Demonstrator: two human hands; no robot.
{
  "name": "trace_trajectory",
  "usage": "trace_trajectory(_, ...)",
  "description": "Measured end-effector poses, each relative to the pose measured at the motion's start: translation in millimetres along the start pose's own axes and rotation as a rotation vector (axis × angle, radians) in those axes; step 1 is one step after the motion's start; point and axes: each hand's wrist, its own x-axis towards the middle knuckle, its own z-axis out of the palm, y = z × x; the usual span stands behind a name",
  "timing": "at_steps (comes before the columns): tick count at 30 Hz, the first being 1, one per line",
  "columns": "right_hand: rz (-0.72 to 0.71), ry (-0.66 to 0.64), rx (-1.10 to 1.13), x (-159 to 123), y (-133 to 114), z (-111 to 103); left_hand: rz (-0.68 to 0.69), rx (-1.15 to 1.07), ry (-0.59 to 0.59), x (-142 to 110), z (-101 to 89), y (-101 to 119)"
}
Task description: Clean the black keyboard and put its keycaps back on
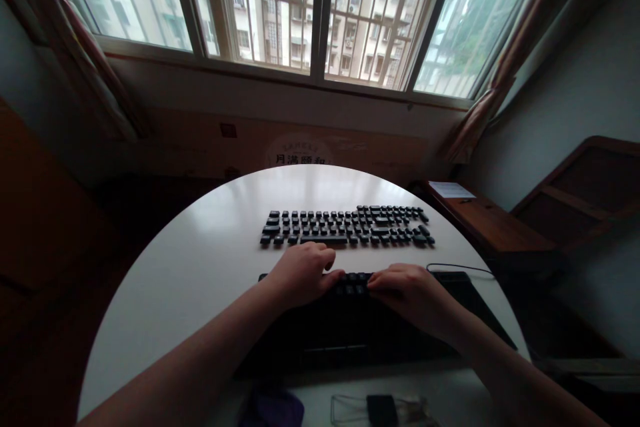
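Note:
A dark keyboard lies across the near side of a white round table. My left hand is over its far edge, fingers loosely curled. A gap shows between index finger and thumb, and the thumb reaches the few black keys in the far row. From the other side, my right hand has its fingertips pinched together at a black keycap in the same row; the fingers partly hide it. Beyond both hands, loose black keycaps are laid out in rows like a keyboard.
A thin cable runs off the table's right edge. At the near edge are a purple item and a wire tool beside a small black block. A wooden side table bears a paper. Barred windows are ahead.

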Motion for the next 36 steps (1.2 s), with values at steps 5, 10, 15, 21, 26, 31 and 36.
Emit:
trace_trajectory(5, 0.036, -0.035, -0.098, -0.4, -5.5, -2.0, -0.014, 0.003, -0.042, 0.9, -0.6, -0.1)
trace_trajectory(10, 0.03, -0.078, -0.14, 1.8, -9.8, -3.3, -0.013, 0.01, -0.055, 1.0, -1.3, 0.5)
trace_trajectory(15, 0.055, -0.149, -0.146, 3.8, -15.3, -6.7, -0.006, 0.012, -0.045, 0.4, -0.2, 1.0)
trace_trajectory(21, -0.028, 0.011, -0.101, -1.5, -8.7, -16.7, -0.011, 0.036, -0.054, 0.2, -3.9, 2.5)
trace_trajectory(26, 0.021, 0.369, 0.016, -3.6, 14.6, -27.5, 0.068, 0.045, 0.002, -2.5, -6.6, 16.5)
trace_trajectory(31, 0.112, 0.413, -0.035, -0.6, 24.6, -23.0, 0.301, -0.103, 0.032, -6.5, 2.7, 28.9)
trace_trajectory(36, 0.318, 0.311, -0.313, 21.5, 40.0, -28.7, 0.31, -0.164, -0.037, -8.8, 9.4, 25.3)
